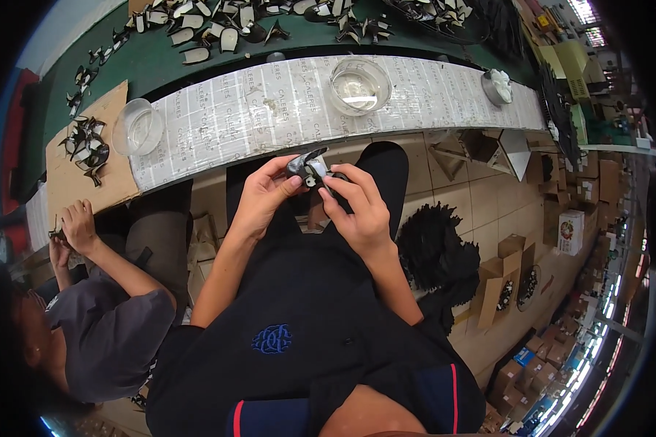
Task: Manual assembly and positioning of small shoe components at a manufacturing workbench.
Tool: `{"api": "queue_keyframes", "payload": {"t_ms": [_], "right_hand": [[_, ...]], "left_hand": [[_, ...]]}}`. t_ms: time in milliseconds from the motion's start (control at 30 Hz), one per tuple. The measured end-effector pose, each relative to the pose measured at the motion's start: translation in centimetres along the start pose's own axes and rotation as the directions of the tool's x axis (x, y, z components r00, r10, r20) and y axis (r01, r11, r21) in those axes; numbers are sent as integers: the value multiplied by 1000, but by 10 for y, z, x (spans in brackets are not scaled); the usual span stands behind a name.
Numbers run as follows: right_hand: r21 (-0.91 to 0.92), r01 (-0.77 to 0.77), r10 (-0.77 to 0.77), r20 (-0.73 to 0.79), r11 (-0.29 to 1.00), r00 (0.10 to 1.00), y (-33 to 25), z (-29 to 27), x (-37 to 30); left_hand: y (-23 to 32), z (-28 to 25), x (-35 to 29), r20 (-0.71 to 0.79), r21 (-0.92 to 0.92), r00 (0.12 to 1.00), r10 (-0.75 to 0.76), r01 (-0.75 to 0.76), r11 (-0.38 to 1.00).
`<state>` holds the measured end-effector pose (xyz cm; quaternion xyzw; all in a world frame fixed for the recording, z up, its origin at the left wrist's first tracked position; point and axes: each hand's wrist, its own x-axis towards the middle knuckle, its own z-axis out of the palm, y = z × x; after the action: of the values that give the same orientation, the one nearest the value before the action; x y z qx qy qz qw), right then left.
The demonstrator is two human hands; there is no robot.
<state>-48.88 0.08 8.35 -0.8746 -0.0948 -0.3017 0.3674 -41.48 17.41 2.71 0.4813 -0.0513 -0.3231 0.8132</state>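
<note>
Above my lap, a small curved black shoe part (297, 168) with a white lining is up in both hands, just short of the bench edge. My left hand (262, 200) pinches its left end between thumb and fingers. At the opposite end, my right hand (361, 213) has its thumb and fingertips closed on the same part, by the white piece. The fingers cover some of it, so its full shape is hidden.
A bench strip covered in printed paper (233, 109) carries a clear bowl (361, 96), another clear dish (137, 131) and a metal cup (497, 89). Similar parts (228, 40) cover the green table. At left, a co-worker's hands (80, 226) work near cardboard (116, 171). Black material (439, 251) lies right.
</note>
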Motion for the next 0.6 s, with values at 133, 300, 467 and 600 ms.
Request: {"api": "queue_keyframes", "payload": {"t_ms": [133, 300, 467, 600], "right_hand": [[35, -69, 68, 33, 997, 997, -5, -1, -2], [244, -230, 227, 40, 942, 973, 3, 3, -10], [604, -415, 460, 90, 680, 884, 4, -1, -13], [736, -402, 508, 92, 545, 856, 7, -8, -13]], "left_hand": [[2, 2, -3, -19, -15, 1000, -2, 1, 1000], [4, 3, -6, -28, -36, 1000, -7, 6, 999], [5, 2, -5, -17, -30, 1000, -3, 3, 1000], [6, 2, -6, -29, -25, 1000, -10, 9, 1000]]}}
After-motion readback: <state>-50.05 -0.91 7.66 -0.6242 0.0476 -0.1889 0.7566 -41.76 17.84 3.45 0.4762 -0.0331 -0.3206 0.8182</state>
